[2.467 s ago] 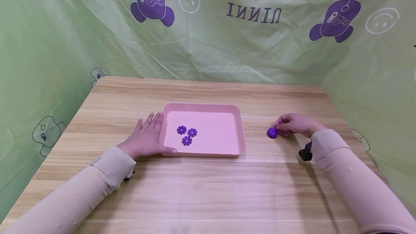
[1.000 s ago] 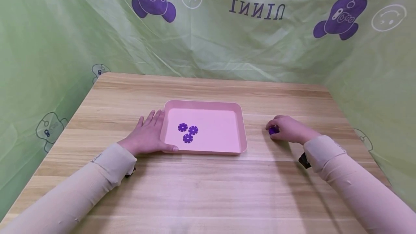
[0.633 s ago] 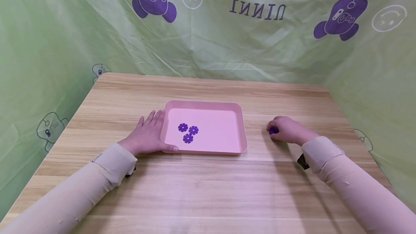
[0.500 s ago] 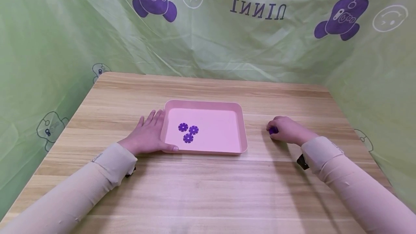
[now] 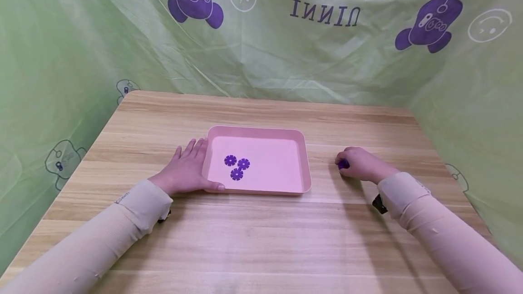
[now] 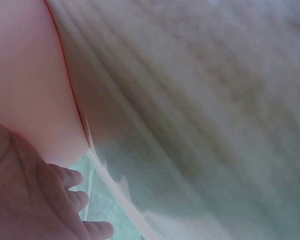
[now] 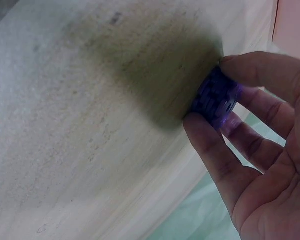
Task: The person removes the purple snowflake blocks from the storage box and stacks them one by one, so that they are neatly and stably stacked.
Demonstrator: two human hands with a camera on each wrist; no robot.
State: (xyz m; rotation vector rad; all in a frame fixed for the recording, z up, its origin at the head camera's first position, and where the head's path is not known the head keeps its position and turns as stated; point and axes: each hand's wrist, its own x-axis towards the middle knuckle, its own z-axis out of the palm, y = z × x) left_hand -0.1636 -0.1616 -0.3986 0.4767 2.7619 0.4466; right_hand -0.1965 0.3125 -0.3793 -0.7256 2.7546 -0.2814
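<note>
A shallow pink tray stands mid-table with three purple notched snowflake discs lying flat in its left half. My left hand rests against the tray's left side, fingers straight, thumb along the near rim. In the left wrist view the palm and fingertips of this hand show beside the pink tray wall. Right of the tray, my right hand grips a short stack of purple snowflake discs between thumb and fingers, at or just above the tabletop. The fingers hide part of the stack in the head view.
The wooden table has its far edge against a green printed curtain, which also hangs at both sides. Each wrist carries a small black camera, such as the right one.
The right hand has closed around the purple disc stack, which it only touched from the right side before. It has barely moved in the last second. The left hand and the tray's discs stay put.
</note>
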